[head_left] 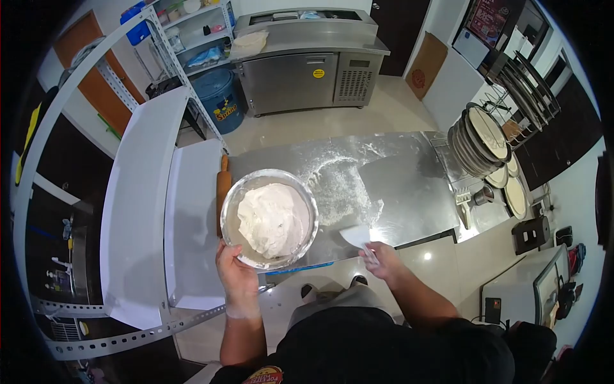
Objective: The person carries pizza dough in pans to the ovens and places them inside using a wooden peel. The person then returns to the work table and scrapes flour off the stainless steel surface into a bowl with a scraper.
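A large metal bowl with white flour heaped inside stands at the near left part of the steel table. My left hand grips the bowl's near left rim, thumb over the edge and fingers partly hidden beneath. In my right hand is a white dough scraper, its broad blade pointing left over the table's front edge, apart from the bowl. Loose flour is spread across the tabletop to the right of the bowl. A wooden rolling pin lies along the left edge, partly hidden behind the bowl.
White shelving borders the table on the left. To the right are stacked round pans, a flat-bladed tool and a metal cup. Farther back stand a steel counter and a blue bin.
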A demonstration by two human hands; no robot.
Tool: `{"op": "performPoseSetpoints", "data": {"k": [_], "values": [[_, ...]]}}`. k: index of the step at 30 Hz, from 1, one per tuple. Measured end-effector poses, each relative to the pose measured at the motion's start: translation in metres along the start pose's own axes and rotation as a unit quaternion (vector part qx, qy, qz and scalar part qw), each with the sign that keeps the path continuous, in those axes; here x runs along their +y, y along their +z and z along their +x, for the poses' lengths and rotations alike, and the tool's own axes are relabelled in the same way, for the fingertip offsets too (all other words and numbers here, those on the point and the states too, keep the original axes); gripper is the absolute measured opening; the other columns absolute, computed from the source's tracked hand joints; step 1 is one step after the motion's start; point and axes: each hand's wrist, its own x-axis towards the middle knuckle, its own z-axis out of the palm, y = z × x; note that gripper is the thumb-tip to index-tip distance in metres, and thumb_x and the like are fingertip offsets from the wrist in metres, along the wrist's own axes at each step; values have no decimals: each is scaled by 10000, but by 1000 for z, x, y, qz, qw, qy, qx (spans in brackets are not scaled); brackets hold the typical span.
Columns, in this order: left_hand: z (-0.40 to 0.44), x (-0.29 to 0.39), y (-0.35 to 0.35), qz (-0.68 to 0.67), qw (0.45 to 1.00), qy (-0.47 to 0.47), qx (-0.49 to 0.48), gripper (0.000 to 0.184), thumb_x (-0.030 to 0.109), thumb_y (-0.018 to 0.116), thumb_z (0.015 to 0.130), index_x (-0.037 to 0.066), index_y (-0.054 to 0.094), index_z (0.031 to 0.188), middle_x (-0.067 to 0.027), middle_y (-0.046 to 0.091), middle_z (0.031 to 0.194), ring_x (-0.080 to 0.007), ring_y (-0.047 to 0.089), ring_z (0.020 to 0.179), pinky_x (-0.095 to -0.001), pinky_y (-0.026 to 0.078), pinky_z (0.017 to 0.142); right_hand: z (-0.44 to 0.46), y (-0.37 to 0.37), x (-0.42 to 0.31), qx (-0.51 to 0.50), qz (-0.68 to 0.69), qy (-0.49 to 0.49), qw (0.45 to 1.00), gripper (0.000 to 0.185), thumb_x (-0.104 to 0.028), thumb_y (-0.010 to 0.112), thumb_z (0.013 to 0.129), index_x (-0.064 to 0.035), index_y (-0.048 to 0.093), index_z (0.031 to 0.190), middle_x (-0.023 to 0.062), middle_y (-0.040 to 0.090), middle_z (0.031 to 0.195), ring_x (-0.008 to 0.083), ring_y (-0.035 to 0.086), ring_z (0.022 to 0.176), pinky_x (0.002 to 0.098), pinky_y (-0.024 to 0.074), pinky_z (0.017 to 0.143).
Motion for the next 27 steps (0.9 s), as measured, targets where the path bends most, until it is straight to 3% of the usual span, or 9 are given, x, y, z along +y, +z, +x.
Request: {"op": "performPoseSetpoints", "data": {"k": [3, 6, 8, 12, 17, 20, 23, 25, 27], "values": [[10, -1, -19, 12, 1000, -4, -28, 431, 45, 545, 755, -19, 556, 1181, -164, 631, 1213, -306, 613, 1157, -428, 502, 1024, -5, -45, 9, 66, 1, 29, 997, 73, -148, 517, 965, -109, 504, 1025, 87, 593, 758, 164, 546, 564, 271, 355, 421], [13, -4, -4, 4, 1000, -21, -21, 385, 41, 536, 741, -23, 576, 1119, -159, 634, 1186, -287, 609, 1151, -406, 486, 1032, 38, -30, -4, 156, -6, -86, 984, 86, -82, 544, 928, -74, 537, 1013, 121, 634, 803, 158, 547, 562, 263, 371, 401], [9, -9, -2, -2, 1000, -28, -10, 363, 38, 532, 734, -25, 585, 1088, -156, 636, 1172, -278, 607, 1148, -395, 478, 1036, 26, 20, -35, 75, -39, -98, 992, 89, -85, 540, 936, -66, 543, 1023, 116, 636, 814, 160, 553, 557, 267, 386, 408], [14, -11, 0, -17, 999, -28, -28, 364, 32, 528, 732, -25, 589, 1086, -152, 641, 1173, -282, 612, 1144, -400, 484, 1033, -4, -19, -61, 44, -49, -80, 995, 128, -104, 531, 950, -81, 548, 1075, 113, 641, 833, 159, 570, 580, 279, 374, 419], [10, -7, 7, -12, 999, -28, -31, 333, 27, 531, 729, -16, 587, 1054, -152, 647, 1156, -287, 619, 1131, -402, 490, 1029, 4, -71, -62, 150, -188, -30, 970, 160, -110, 565, 936, -51, 574, 1084, 133, 665, 843, 155, 567, 567, 268, 383, 418], [8, -15, 5, -6, 999, -24, -37, 315, 22, 532, 727, -12, 585, 1035, -151, 649, 1147, -291, 622, 1125, -403, 490, 1030, 31, -39, -62, 131, -209, -129, 960, 167, -131, 587, 939, -44, 573, 1081, 117, 670, 803, 123, 542, 535, 230, 358, 409], [15, -22, -6, -15, 999, -16, -46, 465, 41, 526, 751, -28, 550, 1210, -180, 618, 1250, -327, 600, 1180, -436, 488, 1048, 15, -25, -80, 97, -179, -135, 970, 164, -130, 615, 926, -40, 589, 1060, 130, 683, 815, 156, 586, 564, 257, 385, 429], [18, -21, -10, -9, 999, -18, -42, 468, 40, 525, 751, -25, 548, 1214, -181, 612, 1259, -329, 596, 1188, -441, 486, 1050, -14, -48, -94, 181, -216, -146, 948, 193, -124, 618, 905, -21, 631, 1068, 133, 680, 805, 191, 658, 635, 252, 433, 442], [14, -20, -13, -1, 999, -27, -29, 476, 40, 523, 751, -21, 546, 1222, -184, 601, 1277, -332, 586, 1202, -450, 482, 1056, -30, -79, -111, 259, -345, -121, 894, 154, -155, 640, 878, -26, 676, 954, 100, 679, 781, 189, 657, 615, 269, 435, 428]]}}
